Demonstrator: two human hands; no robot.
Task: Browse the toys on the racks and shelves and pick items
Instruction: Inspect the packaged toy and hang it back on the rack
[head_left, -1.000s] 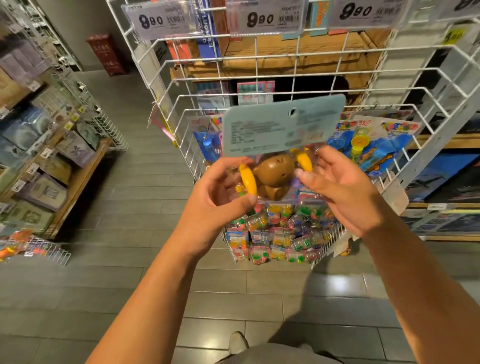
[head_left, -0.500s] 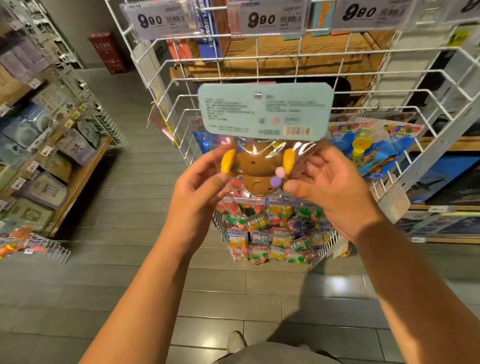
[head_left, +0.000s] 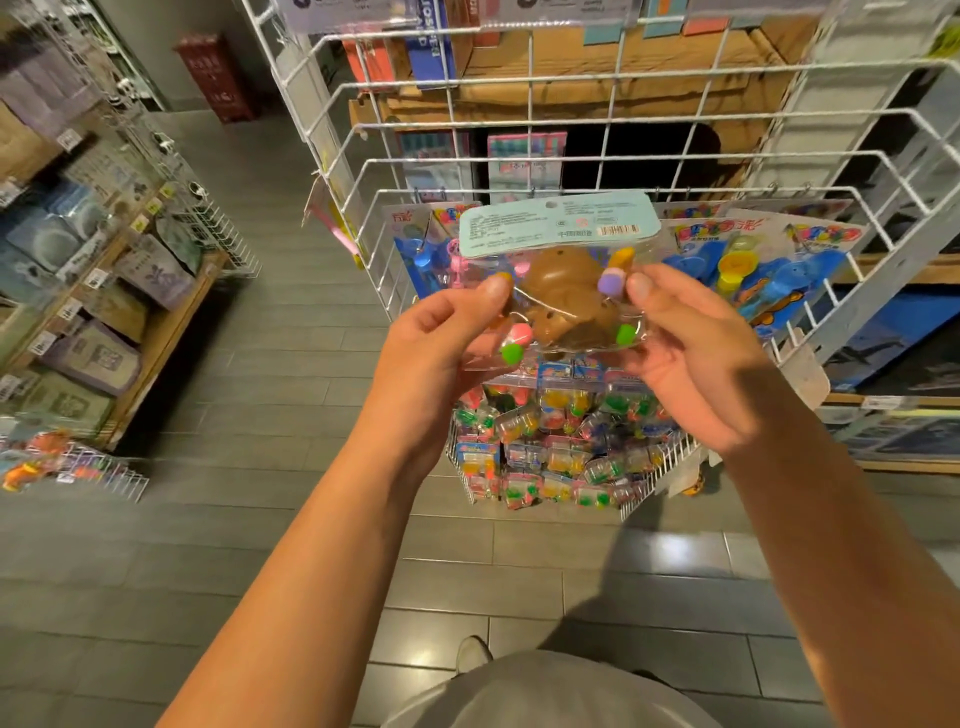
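While it hangs in front of the white wire rack (head_left: 613, 171), one toy pack (head_left: 558, 291) is held up between two hands: a clear bag with a pale green card on top, one brown figure inside and small purple, green, pink and yellow pieces around it. The left hand (head_left: 441, 353) pinches its left edge, thumb on the plastic. The right hand (head_left: 691, 353) pinches the right edge likewise.
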